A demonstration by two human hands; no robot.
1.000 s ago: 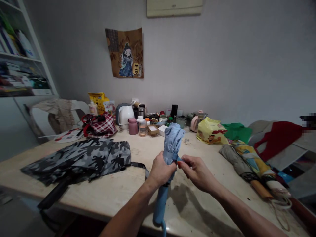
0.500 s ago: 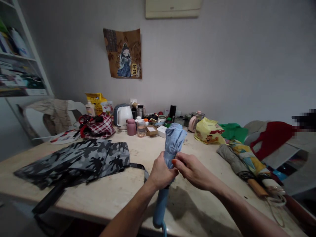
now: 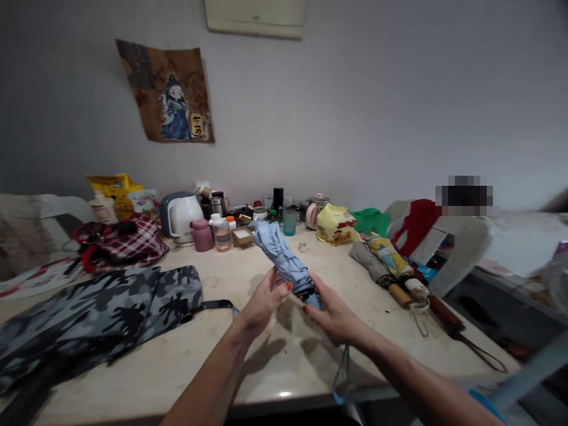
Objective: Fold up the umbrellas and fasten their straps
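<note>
A folded light-blue umbrella (image 3: 286, 260) tilts over the table, its top pointing up and to the left. My right hand (image 3: 332, 310) is wrapped round its blue handle, below the black collar. On the canopy's left side is my left hand (image 3: 266, 299), its thumb apart from the fingers. Those fingertips are partly hidden at the canopy's edge, so contact is hard to make out. From the handle's lower end hangs a blue wrist strap (image 3: 341, 373). A grey camouflage umbrella (image 3: 115, 313), loosely folded, lies to the left.
Several folded umbrellas (image 3: 386, 260) lie on the right of the table (image 3: 213, 367). Along the back stand a kettle (image 3: 181, 216), a pink jar (image 3: 202, 235), a teal cup (image 3: 290, 222) and a yellow bag (image 3: 336, 225). A plaid bag (image 3: 142, 239) sits at the back left.
The blue umbrella has gone from nearly upright to leaning left. My right hand has moved from the canopy to the handle; my left hand has loosened from around the canopy. The view has turned right.
</note>
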